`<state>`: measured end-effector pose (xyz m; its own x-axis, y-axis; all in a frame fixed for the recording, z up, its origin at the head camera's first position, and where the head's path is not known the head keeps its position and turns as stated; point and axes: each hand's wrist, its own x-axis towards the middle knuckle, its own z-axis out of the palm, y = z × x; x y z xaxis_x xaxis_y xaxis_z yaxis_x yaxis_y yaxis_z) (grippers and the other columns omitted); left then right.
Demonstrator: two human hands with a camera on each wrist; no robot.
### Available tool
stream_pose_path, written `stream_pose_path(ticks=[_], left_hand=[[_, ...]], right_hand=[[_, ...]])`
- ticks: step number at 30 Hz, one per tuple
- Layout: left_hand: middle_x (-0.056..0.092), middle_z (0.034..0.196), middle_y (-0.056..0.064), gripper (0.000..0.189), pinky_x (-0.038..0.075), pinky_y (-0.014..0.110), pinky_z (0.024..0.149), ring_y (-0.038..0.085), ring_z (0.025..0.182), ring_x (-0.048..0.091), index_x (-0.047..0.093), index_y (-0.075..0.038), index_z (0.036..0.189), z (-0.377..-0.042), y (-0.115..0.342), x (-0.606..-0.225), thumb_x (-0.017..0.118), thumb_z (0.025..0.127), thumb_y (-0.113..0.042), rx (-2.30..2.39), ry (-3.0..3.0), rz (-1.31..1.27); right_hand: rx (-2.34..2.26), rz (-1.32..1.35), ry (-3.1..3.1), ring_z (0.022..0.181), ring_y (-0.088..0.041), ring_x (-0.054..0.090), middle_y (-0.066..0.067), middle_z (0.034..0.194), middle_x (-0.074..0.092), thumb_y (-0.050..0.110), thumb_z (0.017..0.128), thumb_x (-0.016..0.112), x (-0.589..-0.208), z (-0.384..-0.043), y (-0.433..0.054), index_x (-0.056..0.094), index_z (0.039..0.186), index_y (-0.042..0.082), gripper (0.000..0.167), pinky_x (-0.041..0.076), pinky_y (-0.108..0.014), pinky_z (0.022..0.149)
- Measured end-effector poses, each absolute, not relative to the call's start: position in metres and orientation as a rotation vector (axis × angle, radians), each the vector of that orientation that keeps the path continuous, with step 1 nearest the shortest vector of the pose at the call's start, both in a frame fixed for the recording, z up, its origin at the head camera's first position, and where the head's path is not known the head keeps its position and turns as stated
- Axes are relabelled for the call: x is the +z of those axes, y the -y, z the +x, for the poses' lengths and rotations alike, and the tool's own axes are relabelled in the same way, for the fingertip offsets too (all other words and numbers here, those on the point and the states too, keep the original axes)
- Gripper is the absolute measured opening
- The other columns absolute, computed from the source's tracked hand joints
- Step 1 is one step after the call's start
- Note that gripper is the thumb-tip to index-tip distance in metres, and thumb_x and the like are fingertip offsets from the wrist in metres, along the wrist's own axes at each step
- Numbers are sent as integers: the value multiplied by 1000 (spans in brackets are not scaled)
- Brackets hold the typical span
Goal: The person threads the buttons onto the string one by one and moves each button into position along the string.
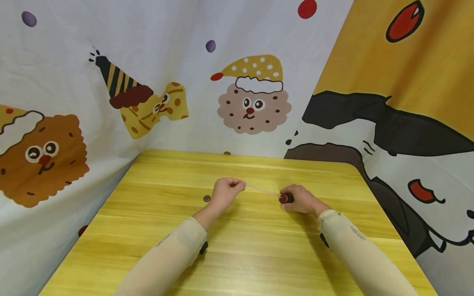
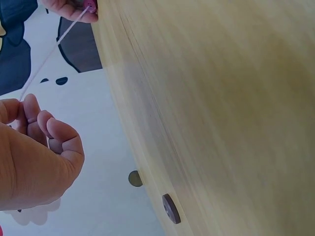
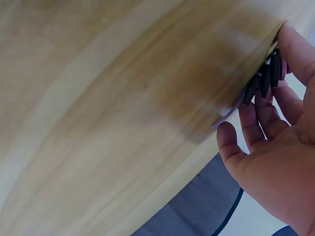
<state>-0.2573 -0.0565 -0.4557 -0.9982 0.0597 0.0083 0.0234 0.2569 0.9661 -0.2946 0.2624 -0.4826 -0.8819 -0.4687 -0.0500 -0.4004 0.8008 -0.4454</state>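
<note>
My left hand [image 1: 226,192] pinches the end of a thin white string [image 1: 263,190], which runs taut across to the other hand. The right hand [image 1: 301,199] holds a row of several dark buttons [image 3: 265,78] between thumb and fingers. At the front of that row is a magenta button [image 2: 90,6], and the string comes out at its face. Below the row in the right wrist view, a thin pale strand [image 3: 225,119] trails near the fingertips. A single dark round button [image 1: 207,198] lies on the table, just left of the left hand.
The yellow wood-grain tabletop [image 1: 244,255] stretches under both arms. Behind it hangs a white cloth [image 1: 185,37] printed with cartoon figures, touching the table's back edge.
</note>
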Motion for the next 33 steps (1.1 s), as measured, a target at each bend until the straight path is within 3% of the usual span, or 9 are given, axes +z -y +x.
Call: stream_pose_path(ticks=[12,26,29,33], left_hand=[[81,112,6,29,58,45,98,24,109,72,82,-7,111,-257,59,-458,70,104,-32,1897,-2447,73],[81,109,6,28,56,37,89,21,103,70,81,-6,110,-258,57,-460,71,104,-30,1908,-2436,71],[81,107,6,28,58,38,90,21,103,71,82,-5,110,-259,57,-463,71,104,-30,1911,-2430,83],[80,105,6,30,59,38,90,23,103,72,81,-3,112,-260,54,-466,71,104,-30,1919,-2414,97]], right_hand=[[-617,-677,-2837,127,-40,63,-20,137,68,25,95,85,-484,-300,-261,64,141,-1,57,50,-58,111],[-578,-700,-2846,127,-43,63,-21,134,69,25,93,86,-481,-298,-256,66,138,-2,56,49,-60,112],[-585,-658,-2801,128,-43,62,-22,135,68,28,90,89,-475,-297,-254,64,140,-3,64,48,-60,113],[-721,-497,-2669,138,-44,57,-26,151,59,36,93,86,-459,-293,-253,49,156,-3,83,46,-60,116]])
